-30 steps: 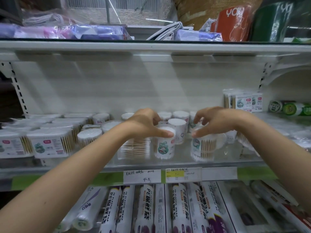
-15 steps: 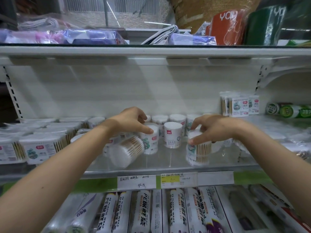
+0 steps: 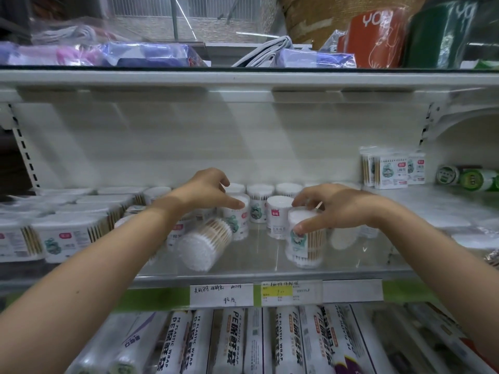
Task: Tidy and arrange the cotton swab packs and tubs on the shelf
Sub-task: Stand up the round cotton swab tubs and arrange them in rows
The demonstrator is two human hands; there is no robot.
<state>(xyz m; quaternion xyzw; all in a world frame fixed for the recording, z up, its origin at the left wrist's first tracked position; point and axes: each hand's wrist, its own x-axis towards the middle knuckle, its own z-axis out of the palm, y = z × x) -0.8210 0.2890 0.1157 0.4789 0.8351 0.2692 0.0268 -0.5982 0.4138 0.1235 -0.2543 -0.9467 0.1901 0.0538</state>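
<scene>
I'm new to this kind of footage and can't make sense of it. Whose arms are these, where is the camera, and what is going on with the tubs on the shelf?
There is no machine here: a person wears a camera on the head, so you look forward and down along their own arms. They face a shop shelf stocked with cotton swabs. The right hand grips an upright round tub from above. The left hand reaches over the tubs behind; its thumb touches a standing tub. Below it a fallen tub lies on its side. Rectangular packs sit at the left.
</scene>
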